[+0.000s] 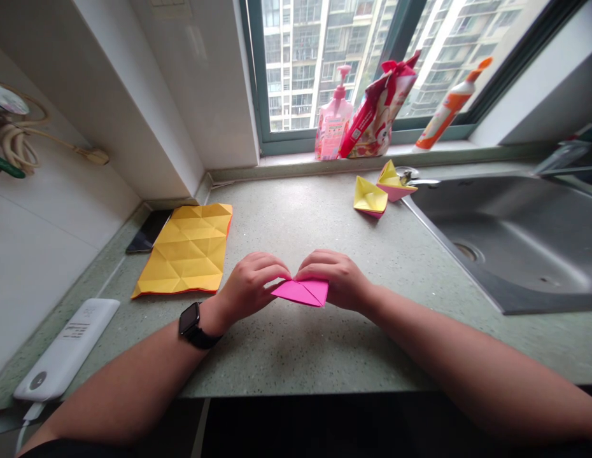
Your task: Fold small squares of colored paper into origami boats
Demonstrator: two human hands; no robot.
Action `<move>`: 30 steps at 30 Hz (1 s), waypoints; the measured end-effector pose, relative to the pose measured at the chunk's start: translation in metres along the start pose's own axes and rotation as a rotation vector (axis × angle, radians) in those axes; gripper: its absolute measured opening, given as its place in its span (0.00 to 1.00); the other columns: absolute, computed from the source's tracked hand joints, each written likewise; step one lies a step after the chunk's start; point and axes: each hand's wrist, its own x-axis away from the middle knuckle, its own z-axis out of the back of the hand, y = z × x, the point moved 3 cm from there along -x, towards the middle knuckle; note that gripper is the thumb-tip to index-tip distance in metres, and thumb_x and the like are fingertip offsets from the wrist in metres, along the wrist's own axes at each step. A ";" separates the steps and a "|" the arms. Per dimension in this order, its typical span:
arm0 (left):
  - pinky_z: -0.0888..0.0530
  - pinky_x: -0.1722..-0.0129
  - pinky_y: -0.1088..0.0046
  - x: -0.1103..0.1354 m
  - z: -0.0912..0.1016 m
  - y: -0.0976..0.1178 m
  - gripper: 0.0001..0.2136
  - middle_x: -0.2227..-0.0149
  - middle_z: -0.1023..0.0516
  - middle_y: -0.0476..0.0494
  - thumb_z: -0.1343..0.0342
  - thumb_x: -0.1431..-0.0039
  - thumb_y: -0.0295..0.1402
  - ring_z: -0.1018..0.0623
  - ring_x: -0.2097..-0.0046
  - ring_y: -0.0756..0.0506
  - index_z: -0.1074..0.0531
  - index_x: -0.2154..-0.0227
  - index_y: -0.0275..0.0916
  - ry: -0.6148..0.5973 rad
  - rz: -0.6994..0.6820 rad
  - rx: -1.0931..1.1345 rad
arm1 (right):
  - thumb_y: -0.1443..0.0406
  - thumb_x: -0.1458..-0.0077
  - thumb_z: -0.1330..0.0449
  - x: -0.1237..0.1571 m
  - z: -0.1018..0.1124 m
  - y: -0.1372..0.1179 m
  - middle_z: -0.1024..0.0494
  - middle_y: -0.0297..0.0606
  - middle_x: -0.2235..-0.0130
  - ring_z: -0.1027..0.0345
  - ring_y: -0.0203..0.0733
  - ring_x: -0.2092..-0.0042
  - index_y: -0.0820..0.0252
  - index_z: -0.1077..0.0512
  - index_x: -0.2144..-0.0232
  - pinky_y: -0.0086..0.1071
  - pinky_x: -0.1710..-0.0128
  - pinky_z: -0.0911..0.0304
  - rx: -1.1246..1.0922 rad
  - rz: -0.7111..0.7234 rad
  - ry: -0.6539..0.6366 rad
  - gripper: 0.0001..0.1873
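A folded pink origami paper (303,292) is held between both hands above the front half of the countertop. My left hand (252,282) pinches its left side, fingers curled at the upper edge. Along the top and right, my right hand (341,277) grips the same paper, its thumb mostly hidden. Crease lines cross the pink face, which tapers to a point at the left. Two folded yellow-and-pink paper pieces (371,196) (394,181) stand farther back, beside the sink. Left of my left hand lies a creased yellow paper sheet (187,251) with an orange underside.
A dark phone (149,230) lies partly under the yellow sheet. At the left is a white power bank (67,348) with a cable. The steel sink (515,235) fills the right. On the sill stand a pink pump bottle (333,124), a red bag (379,117) and an orange-white bottle (446,111).
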 end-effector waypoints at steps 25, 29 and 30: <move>0.23 0.52 0.61 0.000 0.003 -0.003 0.09 0.60 0.13 0.43 0.41 0.25 0.37 0.17 0.58 0.42 0.20 0.61 0.40 0.023 0.005 -0.070 | 0.65 0.32 0.34 -0.002 0.002 -0.005 0.16 0.38 0.63 0.24 0.41 0.63 0.56 0.21 0.57 0.36 0.63 0.29 0.063 0.033 0.056 0.03; 0.23 0.53 0.63 -0.001 0.002 -0.003 0.07 0.58 0.13 0.43 0.40 0.26 0.34 0.16 0.57 0.43 0.20 0.61 0.40 0.001 0.012 -0.047 | 0.68 0.32 0.36 -0.003 0.004 -0.005 0.16 0.37 0.63 0.24 0.41 0.63 0.55 0.21 0.58 0.36 0.62 0.29 0.066 0.036 0.074 0.04; 0.23 0.53 0.63 -0.001 0.002 -0.003 0.06 0.58 0.13 0.43 0.40 0.26 0.34 0.16 0.57 0.43 0.20 0.60 0.40 0.000 0.009 -0.037 | 0.68 0.32 0.36 -0.003 0.004 -0.005 0.16 0.37 0.64 0.24 0.40 0.63 0.55 0.21 0.58 0.36 0.62 0.29 0.065 0.035 0.078 0.04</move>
